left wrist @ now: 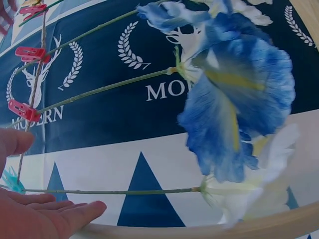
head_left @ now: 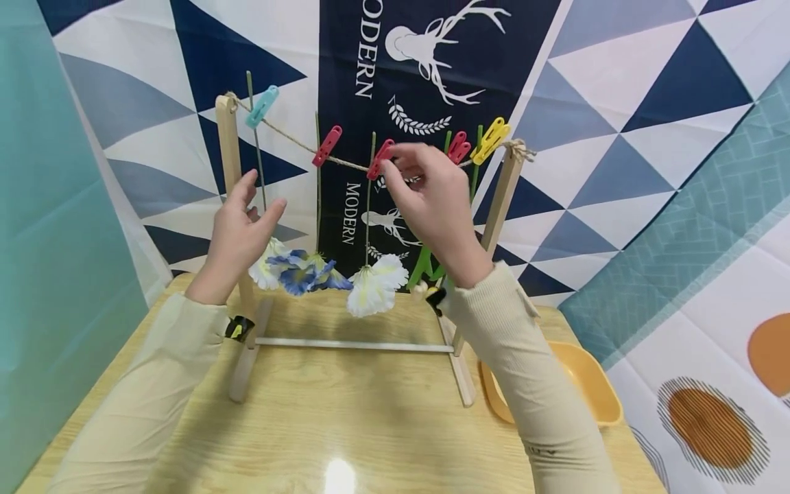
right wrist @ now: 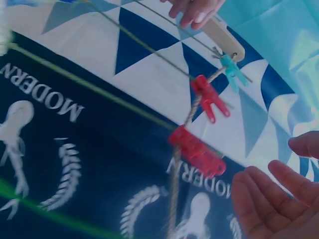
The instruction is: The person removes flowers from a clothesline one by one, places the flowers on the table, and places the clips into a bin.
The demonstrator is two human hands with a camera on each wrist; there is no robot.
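A twine line [head_left: 290, 136] runs between two wooden posts, with clothespins clipping flower stems to it, heads hanging down. My right hand [head_left: 432, 192] is beside the middle red clothespin [head_left: 380, 159]; in the right wrist view its fingers are spread apart from that clothespin [right wrist: 197, 151]. The pin holds the stem of a white flower [head_left: 375, 285]. My left hand [head_left: 237, 230], fingers loosely extended and holding nothing, is near the stem under the turquoise clothespin [head_left: 262, 107]. Another red clothespin [head_left: 327, 145] holds a stem; a blue flower [head_left: 302, 271] hangs below.
At the line's right end are another red clothespin [head_left: 459, 147] and a yellow clothespin [head_left: 491, 140] with green stems. A white crossbar [head_left: 354, 344] joins the frame's feet on the wooden table [head_left: 345, 412]. A yellow-orange basin [head_left: 592, 377] sits at the right, partly behind my right sleeve.
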